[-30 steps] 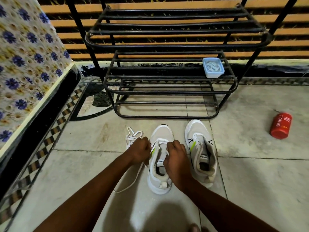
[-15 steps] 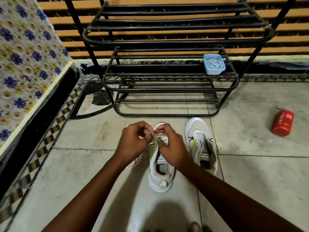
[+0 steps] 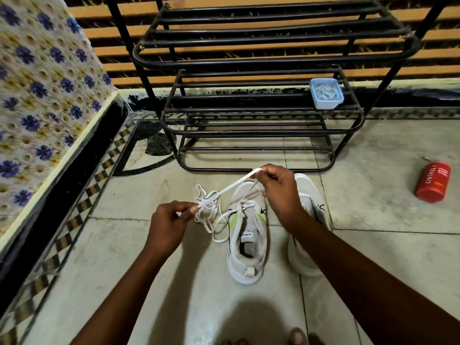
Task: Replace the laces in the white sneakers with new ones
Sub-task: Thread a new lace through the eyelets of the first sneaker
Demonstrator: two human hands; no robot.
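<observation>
Toes (image 3: 297,337) peeking in at six o'clock. Left hand (image 3: 169,224) pinching the bunched white lace (image 3: 207,209) at nine o'clock of the near sneaker (image 3: 247,235); tongue label unreadable. Right hand (image 3: 280,192) pinching the lace's taut end above its toe. Second sneaker (image 3: 310,192) at three o'clock, half hidden. Farther out: red can (image 3: 434,183) reading "CINTHOL", black rack (image 3: 261,103), blue tub (image 3: 326,93).
</observation>
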